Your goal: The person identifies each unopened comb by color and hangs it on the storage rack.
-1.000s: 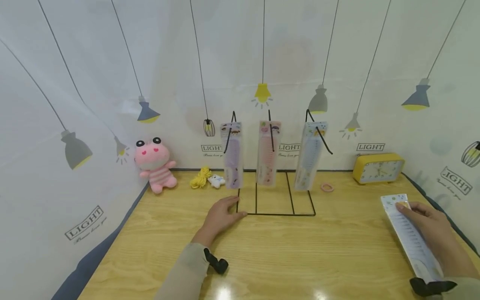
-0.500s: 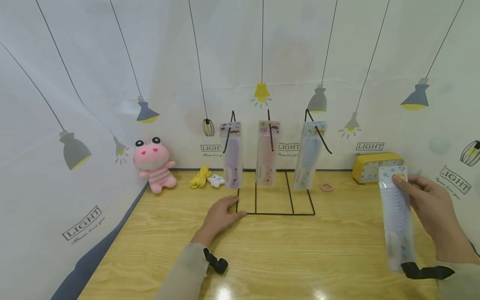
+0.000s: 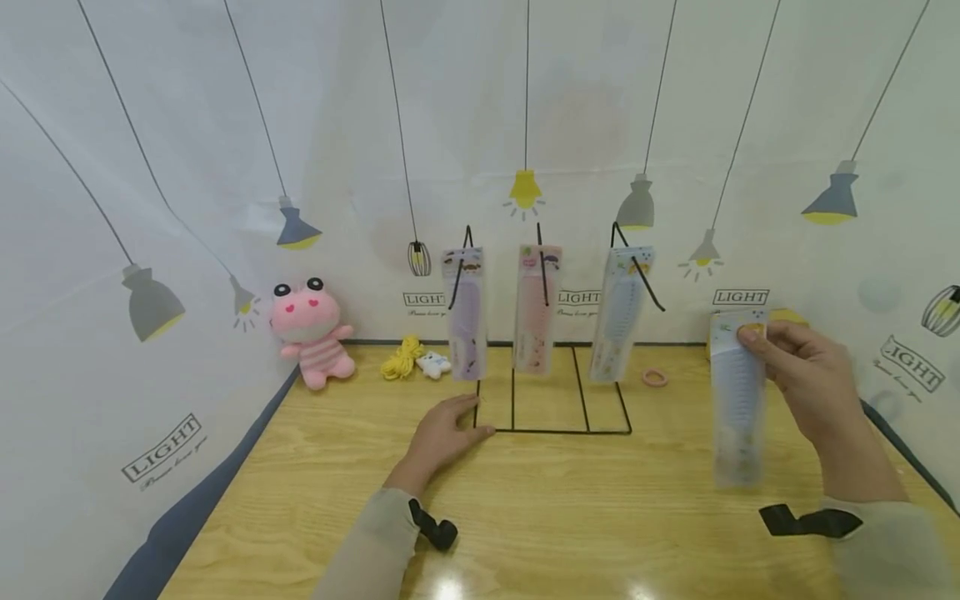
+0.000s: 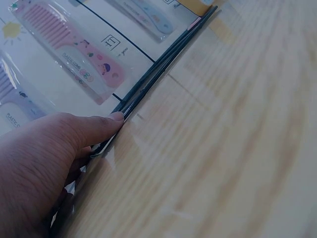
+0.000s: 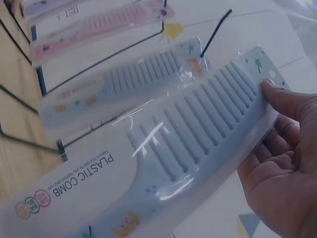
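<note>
My right hand point(image 3: 813, 379) pinches the top of a packaged blue plastic comb point(image 3: 738, 400) between thumb and fingers. It hangs upright, right of the black wire display rack point(image 3: 551, 431). In the right wrist view, the held comb point(image 5: 198, 134) overlaps the hanging blue comb. On the rack's hooks hang a purple comb point(image 3: 467, 321), a pink comb point(image 3: 536, 312) and a blue comb point(image 3: 619, 312), each in clear packaging. My left hand point(image 3: 442, 429) holds the rack's front left corner. Its thumb point(image 4: 101, 128) lies against the base wire; the other fingers are partly hidden.
Left of the rack sit a pink plush toy point(image 3: 309, 329), a bundle of yellow cord point(image 3: 402, 358) and a small white figure point(image 3: 432, 364). A pink ring point(image 3: 655, 378) lies to its right. The yellow clock point(image 3: 787, 317) is mostly hidden behind my right hand.
My right hand has carried the packaged comb left and upward from the table's right side, turning it nearly vertical. It now covers most of the clock. My left hand stays at the rack's corner.
</note>
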